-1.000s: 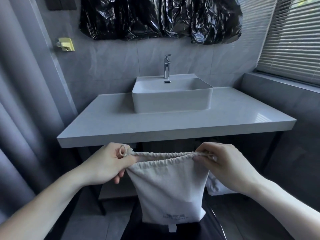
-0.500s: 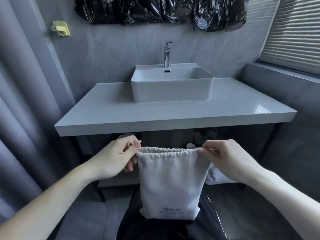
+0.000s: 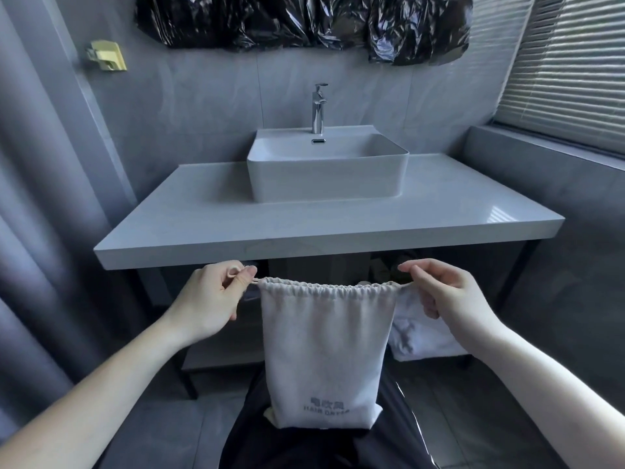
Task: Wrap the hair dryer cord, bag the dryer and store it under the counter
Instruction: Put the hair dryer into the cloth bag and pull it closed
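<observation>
A white cloth drawstring bag (image 3: 324,353) printed "HAIR DRYER" hangs upright in front of the counter (image 3: 304,228), its bottom resting on my lap. Its gathered mouth is pulled nearly closed. My left hand (image 3: 213,299) pinches the drawstring at the bag's left top corner. My right hand (image 3: 446,292) pinches the drawstring at the right top corner. The two hands pull apart, level with the counter's front edge. The hair dryer and its cord are hidden, presumably inside the bag.
A white basin (image 3: 326,164) with a chrome tap (image 3: 318,108) sits on the counter. Below the counter are a low shelf (image 3: 220,350) and white towels (image 3: 422,333) at the right. Black frame legs stand at both sides. A window ledge runs along the right wall.
The bag's mouth has been drawn tighter and my hands have moved farther apart along the drawstring. The camera view has tilted down a little.
</observation>
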A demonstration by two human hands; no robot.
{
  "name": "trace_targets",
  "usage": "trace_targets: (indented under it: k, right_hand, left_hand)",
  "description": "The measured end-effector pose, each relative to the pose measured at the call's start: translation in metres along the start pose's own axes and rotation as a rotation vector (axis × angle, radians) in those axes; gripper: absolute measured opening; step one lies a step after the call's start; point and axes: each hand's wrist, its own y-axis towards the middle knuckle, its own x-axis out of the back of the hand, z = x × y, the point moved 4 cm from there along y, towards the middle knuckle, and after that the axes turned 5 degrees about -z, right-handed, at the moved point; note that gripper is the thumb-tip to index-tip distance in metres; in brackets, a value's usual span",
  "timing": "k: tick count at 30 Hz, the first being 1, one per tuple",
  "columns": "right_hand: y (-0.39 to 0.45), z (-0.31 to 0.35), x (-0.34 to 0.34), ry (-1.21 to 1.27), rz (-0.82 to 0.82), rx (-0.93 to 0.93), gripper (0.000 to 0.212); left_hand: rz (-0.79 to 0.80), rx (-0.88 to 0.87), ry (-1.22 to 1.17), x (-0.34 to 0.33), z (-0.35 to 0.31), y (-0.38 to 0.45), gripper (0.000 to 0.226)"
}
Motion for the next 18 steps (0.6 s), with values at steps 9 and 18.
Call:
trace_targets:
  k: [9,18]
  right_hand:
    - [0.0,-0.015,0.031,0.079,-0.18,-0.022,0.022]
    - [0.0,-0.046,0.045,-0.243,-0.098,0.035,0.025]
  left_hand:
    - [-0.034,0.043,-0.064,0.007,0.028,0.008,0.05]
    - [0.018,0.055,-0.466,0.02,0.013,-0.006,0.059]
